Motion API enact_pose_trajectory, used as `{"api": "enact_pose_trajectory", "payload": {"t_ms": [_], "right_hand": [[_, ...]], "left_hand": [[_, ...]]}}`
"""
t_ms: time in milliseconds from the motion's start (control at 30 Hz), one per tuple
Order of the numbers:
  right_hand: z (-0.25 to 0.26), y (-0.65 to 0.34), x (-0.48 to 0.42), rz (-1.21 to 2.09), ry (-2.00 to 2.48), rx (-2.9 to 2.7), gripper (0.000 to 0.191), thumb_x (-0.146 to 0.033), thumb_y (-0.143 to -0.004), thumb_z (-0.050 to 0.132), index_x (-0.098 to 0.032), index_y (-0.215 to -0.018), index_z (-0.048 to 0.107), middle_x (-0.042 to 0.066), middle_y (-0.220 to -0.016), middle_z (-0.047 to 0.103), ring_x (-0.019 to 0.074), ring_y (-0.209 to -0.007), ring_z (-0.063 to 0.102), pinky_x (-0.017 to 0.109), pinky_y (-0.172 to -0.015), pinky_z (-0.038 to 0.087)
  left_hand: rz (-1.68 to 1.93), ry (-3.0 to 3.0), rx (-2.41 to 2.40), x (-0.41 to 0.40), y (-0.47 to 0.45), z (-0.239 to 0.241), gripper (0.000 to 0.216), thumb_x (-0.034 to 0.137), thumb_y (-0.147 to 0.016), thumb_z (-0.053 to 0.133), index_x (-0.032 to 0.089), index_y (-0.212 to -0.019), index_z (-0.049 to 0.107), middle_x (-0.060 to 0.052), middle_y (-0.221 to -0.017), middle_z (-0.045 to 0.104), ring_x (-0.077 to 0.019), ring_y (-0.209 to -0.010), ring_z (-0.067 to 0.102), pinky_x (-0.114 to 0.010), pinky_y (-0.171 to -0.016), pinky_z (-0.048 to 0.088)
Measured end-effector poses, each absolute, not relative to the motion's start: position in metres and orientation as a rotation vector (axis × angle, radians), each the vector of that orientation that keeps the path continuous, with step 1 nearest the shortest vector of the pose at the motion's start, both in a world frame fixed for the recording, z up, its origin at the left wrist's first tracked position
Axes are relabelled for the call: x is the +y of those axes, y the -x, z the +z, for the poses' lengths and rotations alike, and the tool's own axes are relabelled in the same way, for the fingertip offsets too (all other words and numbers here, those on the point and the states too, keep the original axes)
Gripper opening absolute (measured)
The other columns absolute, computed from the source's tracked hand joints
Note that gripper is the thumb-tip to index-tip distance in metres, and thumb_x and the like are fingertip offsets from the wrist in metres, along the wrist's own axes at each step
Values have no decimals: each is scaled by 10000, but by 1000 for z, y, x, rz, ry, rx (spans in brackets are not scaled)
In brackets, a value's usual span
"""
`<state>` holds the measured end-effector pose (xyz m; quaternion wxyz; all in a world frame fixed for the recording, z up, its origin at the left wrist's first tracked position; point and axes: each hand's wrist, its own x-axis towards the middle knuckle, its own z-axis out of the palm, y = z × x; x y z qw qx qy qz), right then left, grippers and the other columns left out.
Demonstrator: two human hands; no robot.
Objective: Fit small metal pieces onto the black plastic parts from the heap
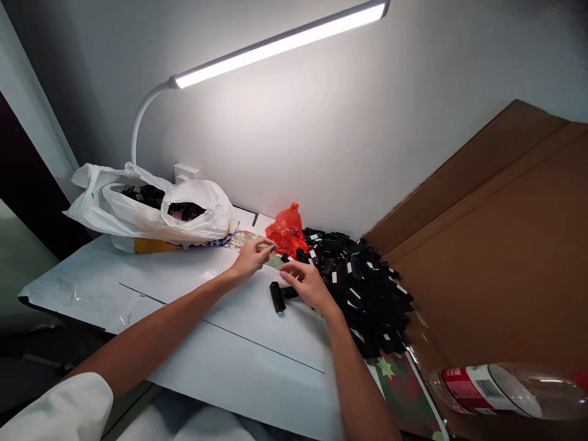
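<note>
While the left hand (pixel 252 257) pinches, on what I cannot tell, the right hand (pixel 310 286) curls apart from it, thumb and finger parted, just beside a black piece (pixel 277 297) on the surface (pixel 261 367). Farther right, a large black pile (pixel 367 288) seems left to handle; how much is done does not show.

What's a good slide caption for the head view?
Left hand and right hand above a white tabletop, near a heap of black parts and a red bag, under a lit lamp.
</note>
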<state>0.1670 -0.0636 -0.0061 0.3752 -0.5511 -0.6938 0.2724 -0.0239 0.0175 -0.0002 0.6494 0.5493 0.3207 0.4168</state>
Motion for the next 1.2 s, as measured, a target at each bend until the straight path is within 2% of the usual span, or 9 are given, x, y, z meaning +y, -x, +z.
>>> {"api": "enact_pose_trajectory", "payload": {"t_ms": [167, 333, 433, 533, 667, 833, 967, 1033, 1200], "right_hand": [[3, -164, -74, 691, 1503, -2074, 277, -395, -835, 830, -248, -1067, 789, 32, -938, 742, 255, -1013, 633, 379, -923, 488], [7, -155, -77, 665, 1465, -2190, 212, -240, -851, 763, -252, -1062, 758, -10, -836, 699, 208, -881, 638, 417, -1029, 453], [8, -154, -77, 745, 1400, -2154, 199, -206, -839, 709, -242, -1033, 735, -10, -843, 678, 192, -848, 627, 354, -909, 494], [6, -157, -73, 933, 1305, -2002, 230, -221, -833, 676, -226, -1061, 703, 0, -878, 664, 173, -801, 607, 290, -739, 489], [-1, -164, -62, 1007, 1138, -1697, 307, -323, -831, 739, -227, -1111, 658, 24, -938, 699, 169, -785, 611, 288, -709, 487], [-9, -163, -52, 884, 1065, -1464, 371, -413, -828, 772, -236, -1127, 643, 67, -1036, 732, 212, -858, 663, 337, -758, 519], [-9, -162, -53, 591, 1256, -1533, 361, -363, -852, 732, -233, -1188, 705, 92, -1191, 710, 195, -820, 617, 321, -684, 476], [-5, -163, -54, 516, 1309, -1555, 335, -372, -865, 710, -222, -1164, 717, 93, -1145, 717, 187, -765, 595, 315, -646, 459], [21, -168, -60, 632, 1380, -1690, 293, -477, -931, 647, -196, -951, 729, 40, -817, 706, 171, -648, 569, 299, -607, 436]], "left_hand": [[973, -1229, 791, 22, 23, -4, 159, 283, -830, 588, 162, -909, 652, 85, -461, 421, -71, -380, 285, -207, -423, 181], [942, -1233, 842, 25, 20, -8, 162, 209, -810, 503, 174, -887, 641, 79, -457, 427, -83, -361, 286, -207, -405, 204], [895, -1289, 851, 23, 18, -9, 184, 189, -793, 500, 171, -882, 660, 72, -502, 451, -80, -364, 314, -211, -402, 236], [917, -1333, 857, 21, 17, -8, 166, 200, -784, 546, 167, -889, 671, 29, -689, 586, -65, -393, 406, -214, -395, 281], [842, -1261, 841, 14, 16, 0, 204, 301, -850, 569, 182, -990, 657, -22, -867, 653, -108, -493, 570, -209, -361, 314], [580, -1158, 745, -1, 15, 8, 370, 527, -950, 516, 172, -983, 614, -37, -769, 656, -137, -458, 587, -222, -361, 384], [587, -1038, 778, -4, 12, 8, 300, 487, -978, 519, 194, -920, 548, 16, -614, 578, -103, -363, 490, -182, -320, 259], [613, -984, 777, -1, 11, 7, 270, 463, -983, 516, 203, -909, 527, 29, -578, 555, -100, -336, 461, -182, -313, 241], [643, -909, 748, 8, 12, 2, 239, 418, -990, 466, 210, -875, 491, 13, -583, 578, -108, -325, 464, -202, -303, 257]]}}
